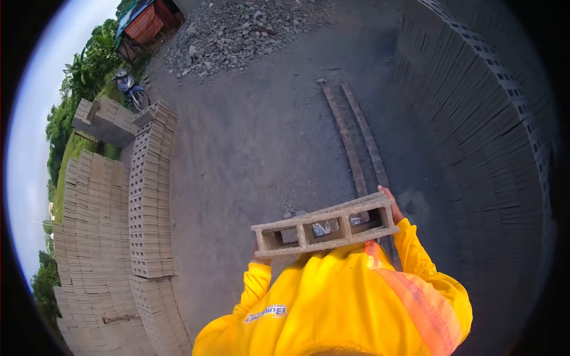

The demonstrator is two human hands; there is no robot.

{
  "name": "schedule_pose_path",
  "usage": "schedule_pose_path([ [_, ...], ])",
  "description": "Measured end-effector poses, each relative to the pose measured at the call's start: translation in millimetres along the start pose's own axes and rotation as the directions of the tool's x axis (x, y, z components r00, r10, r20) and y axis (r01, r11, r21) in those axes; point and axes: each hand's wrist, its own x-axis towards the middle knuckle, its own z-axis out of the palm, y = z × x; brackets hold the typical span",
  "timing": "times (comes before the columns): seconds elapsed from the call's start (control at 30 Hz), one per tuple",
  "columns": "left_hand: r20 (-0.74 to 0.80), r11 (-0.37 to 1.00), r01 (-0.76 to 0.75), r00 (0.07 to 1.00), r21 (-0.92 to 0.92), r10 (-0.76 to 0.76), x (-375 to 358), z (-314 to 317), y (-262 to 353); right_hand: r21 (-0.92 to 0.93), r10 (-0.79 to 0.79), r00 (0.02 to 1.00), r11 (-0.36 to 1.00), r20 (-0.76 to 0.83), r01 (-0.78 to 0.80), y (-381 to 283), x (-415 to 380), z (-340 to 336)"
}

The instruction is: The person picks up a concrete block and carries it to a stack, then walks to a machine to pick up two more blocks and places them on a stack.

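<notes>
Grey concrete forms the long block (pixel 322 216), rough-faced, with three rectangular cavities. The left grip (pixel 256 244) and right grip (pixel 389 200) clasp its opposite ends, holding it off the dirt ground (pixel 249 136). Tall block stacks (pixel 151 196) flank this yard; beyond lie a rubble heap (pixel 237 35) and a motorbike (pixel 132 90).

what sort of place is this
Probably an outdoor block yard: stacked hollow blocks line both sides, gravel is heaped at the far end, and the hands hold another block.

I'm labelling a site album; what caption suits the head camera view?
Left hand and right hand hold a hollow block over grey ground, between tall block stacks.
</notes>
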Motion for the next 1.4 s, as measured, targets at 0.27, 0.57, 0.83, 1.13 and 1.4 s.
schedule_pose_path([
  [0.27,0.066,0.998,-0.006,0.998,-0.058,0.010,244.2,84.5,166.7,-0.075,-0.050,0.998,0.996,-0.036,0.047,-210.1,237.5,128.1],
  [0.57,-0.113,1.000,0.029,0.993,-0.004,-0.030,554.7,209.6,312.2,0.055,0.029,0.993,0.998,-0.115,-0.022,-449.1,414.3,231.7],
  [0.83,0.005,0.978,0.140,0.990,0.153,-0.142,889.5,344.1,402.6,0.193,-0.082,0.978,0.974,-0.194,0.120,-682.0,601.3,239.8],
  [1.13,0.044,0.926,0.206,0.972,0.315,-0.231,1215.6,527.6,498.3,0.280,-0.122,0.950,0.938,-0.287,0.205,-937.9,801.1,258.6],
  [1.4,0.225,0.661,-0.066,0.961,0.748,-0.159,1561.6,632.5,514.9,0.382,-0.061,0.961,0.910,-0.269,0.164,-1185.2,1002.7,225.6],
])
